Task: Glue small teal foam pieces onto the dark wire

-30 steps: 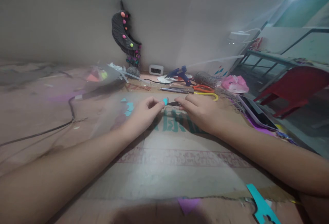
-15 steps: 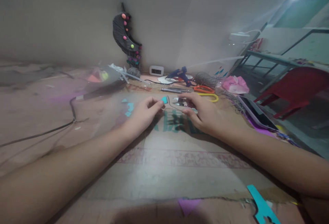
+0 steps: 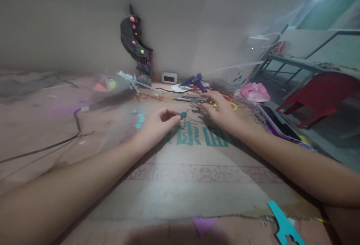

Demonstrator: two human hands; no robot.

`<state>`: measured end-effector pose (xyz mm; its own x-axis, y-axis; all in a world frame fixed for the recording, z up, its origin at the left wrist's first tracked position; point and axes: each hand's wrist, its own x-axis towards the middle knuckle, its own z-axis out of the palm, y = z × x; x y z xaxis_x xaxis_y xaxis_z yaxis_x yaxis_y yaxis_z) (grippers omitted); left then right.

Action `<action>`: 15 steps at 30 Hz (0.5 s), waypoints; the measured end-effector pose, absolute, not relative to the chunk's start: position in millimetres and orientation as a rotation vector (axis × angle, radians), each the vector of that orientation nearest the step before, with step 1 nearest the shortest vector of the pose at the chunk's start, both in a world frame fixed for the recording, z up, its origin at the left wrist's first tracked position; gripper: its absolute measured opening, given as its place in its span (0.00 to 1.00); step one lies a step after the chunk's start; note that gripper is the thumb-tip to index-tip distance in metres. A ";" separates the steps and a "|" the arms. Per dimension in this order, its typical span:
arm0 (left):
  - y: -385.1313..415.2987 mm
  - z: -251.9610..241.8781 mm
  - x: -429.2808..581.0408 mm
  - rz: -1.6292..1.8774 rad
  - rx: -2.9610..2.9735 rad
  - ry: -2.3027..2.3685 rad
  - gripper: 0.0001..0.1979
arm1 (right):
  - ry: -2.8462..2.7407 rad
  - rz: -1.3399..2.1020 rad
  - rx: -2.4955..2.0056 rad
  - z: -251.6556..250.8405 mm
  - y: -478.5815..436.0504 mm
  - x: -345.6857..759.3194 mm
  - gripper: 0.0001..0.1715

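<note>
My left hand (image 3: 165, 119) pinches a small teal piece (image 3: 183, 115) between thumb and fingertips, above the printed cardboard sheet (image 3: 180, 196). A thin grey strand hangs by the piece. My right hand (image 3: 221, 112) reaches over the yellow-handled scissors (image 3: 234, 106), fingers extended and apart, with nothing plainly held. Slim pens (image 3: 184, 99) lie just left of its fingertips. Beyond them rests a blue glue gun (image 3: 194, 81). Small turquoise scraps (image 3: 140, 120) lie left of my left hand.
Along the wall stand a white digital clock (image 3: 169, 78) and grey yarn (image 3: 222, 86). A pink bag (image 3: 255, 92) and a phone (image 3: 278, 122) lie at the right. A turquoise cutout (image 3: 285, 222) sits at the front edge. A dark cable (image 3: 77, 125) runs at left.
My right hand has moved away from the teal piece, up toward the scissors and glue gun. My left hand still holds the piece, now turned and looking darker.
</note>
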<state>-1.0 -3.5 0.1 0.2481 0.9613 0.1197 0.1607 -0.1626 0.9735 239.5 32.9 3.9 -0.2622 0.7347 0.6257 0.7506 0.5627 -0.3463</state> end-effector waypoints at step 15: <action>-4.2 0.0 -1.6 0.991 1.617 1.063 0.11 | -1.980 0.419 -1.155 8.4 -5.6 203.6 0.11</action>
